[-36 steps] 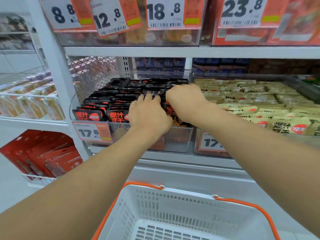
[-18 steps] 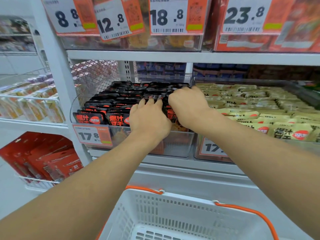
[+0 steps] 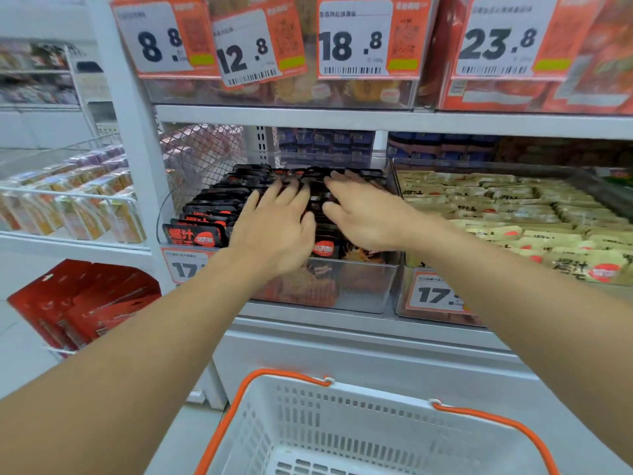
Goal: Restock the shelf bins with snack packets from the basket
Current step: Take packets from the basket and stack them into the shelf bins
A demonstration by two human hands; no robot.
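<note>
Black snack packets (image 3: 212, 214) with red labels stand in rows in a clear shelf bin (image 3: 359, 289) on the middle shelf. My left hand (image 3: 274, 228) lies flat on the packets with fingers spread. My right hand (image 3: 363, 210) lies flat beside it, fingers extended over the bin's right half. Neither hand holds a packet. The white basket (image 3: 342, 423) with orange handles sits below the shelf; the part of its inside that shows holds no packets.
To the right, a second clear bin holds yellow-green packets (image 3: 513, 214). Price tags (image 3: 352, 39) hang on the shelf above. A wire rack with yellow packets (image 3: 68, 204) stands at the left, red packets (image 3: 85, 303) below it.
Both hands have gone from curled, fingers tucked among the black packets, to flat and spread over them. The view has moved closer to the shelf.
</note>
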